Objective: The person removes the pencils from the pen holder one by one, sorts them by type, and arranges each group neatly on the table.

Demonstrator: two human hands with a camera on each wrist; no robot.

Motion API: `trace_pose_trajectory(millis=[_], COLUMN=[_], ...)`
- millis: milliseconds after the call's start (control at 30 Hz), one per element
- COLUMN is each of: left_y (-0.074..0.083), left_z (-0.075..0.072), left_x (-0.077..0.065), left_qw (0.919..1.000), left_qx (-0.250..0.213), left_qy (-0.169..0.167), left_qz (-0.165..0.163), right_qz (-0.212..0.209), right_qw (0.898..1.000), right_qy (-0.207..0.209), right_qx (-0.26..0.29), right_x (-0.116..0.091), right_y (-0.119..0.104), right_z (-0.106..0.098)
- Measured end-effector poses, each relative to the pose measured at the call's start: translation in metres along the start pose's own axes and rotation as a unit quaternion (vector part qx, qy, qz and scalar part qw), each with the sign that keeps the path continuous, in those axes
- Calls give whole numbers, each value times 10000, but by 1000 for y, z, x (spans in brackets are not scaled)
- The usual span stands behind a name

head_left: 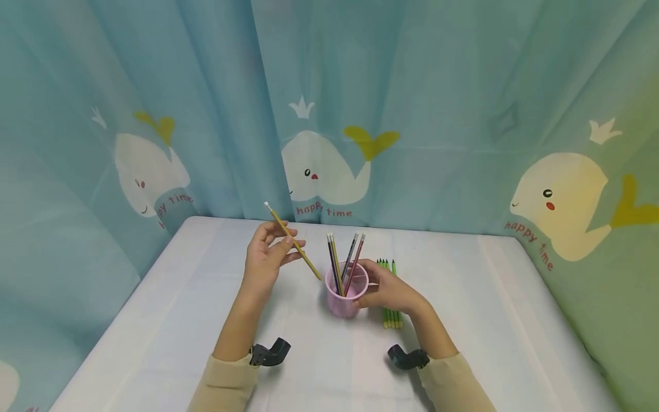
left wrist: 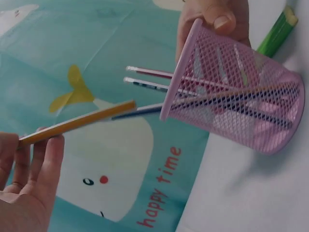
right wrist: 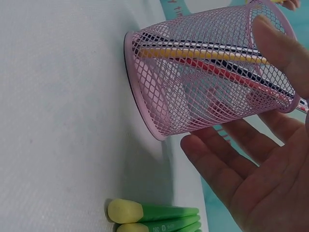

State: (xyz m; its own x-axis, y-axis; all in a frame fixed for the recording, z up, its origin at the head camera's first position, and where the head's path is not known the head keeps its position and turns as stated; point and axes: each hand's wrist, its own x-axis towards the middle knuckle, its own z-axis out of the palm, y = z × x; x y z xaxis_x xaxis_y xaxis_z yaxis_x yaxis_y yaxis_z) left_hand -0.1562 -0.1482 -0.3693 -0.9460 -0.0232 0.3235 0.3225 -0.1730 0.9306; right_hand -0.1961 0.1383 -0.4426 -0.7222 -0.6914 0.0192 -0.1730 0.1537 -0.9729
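Observation:
My left hand [head_left: 265, 257] pinches a yellow pencil [head_left: 305, 258] between thumb and fingers. Slanting, the pencil has its white eraser end up at the left and its lower end near the cup's rim, outside it. My right hand [head_left: 388, 287] grips a pink mesh pencil cup [head_left: 342, 309] from the right, thumb on the near side and fingers behind. Inside the cup lean several pencils: a red pencil [right wrist: 212, 70], a yellow one [right wrist: 203, 54] and dark ones, eraser ends up. Whether the cup's base touches the table cannot be told.
Several green pencils [head_left: 392, 317] lie side by side on the white table [head_left: 170, 343], just right of the cup and partly behind my right hand. A blue-green curtain [head_left: 443, 114] with whale prints hangs around the table's back and sides.

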Motion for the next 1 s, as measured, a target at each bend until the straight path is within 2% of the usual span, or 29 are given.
trace_pose_trajectory(millis=[200,367,733,1000], left_y=[-1,-5,-13,-20], left_z=[-8,-20,-39,-45], left_x=[2,-2,-2,1], left_qw=[9989,9956,9892,9843], left_qx=[235,567,982,1176], left_qy=[-18,30,-49,-435], left_qz=[-412,-750,-1088,-1244], right_qz=[54,50,68,77], right_qw=[9999,9999,9999,9998], right_qy=[112,136,96,108], right_qx=[34,77,10,147], right_x=[0,-1,0,1], right_y=[-1,-2,-1,0], right_z=[1,6,3,0])
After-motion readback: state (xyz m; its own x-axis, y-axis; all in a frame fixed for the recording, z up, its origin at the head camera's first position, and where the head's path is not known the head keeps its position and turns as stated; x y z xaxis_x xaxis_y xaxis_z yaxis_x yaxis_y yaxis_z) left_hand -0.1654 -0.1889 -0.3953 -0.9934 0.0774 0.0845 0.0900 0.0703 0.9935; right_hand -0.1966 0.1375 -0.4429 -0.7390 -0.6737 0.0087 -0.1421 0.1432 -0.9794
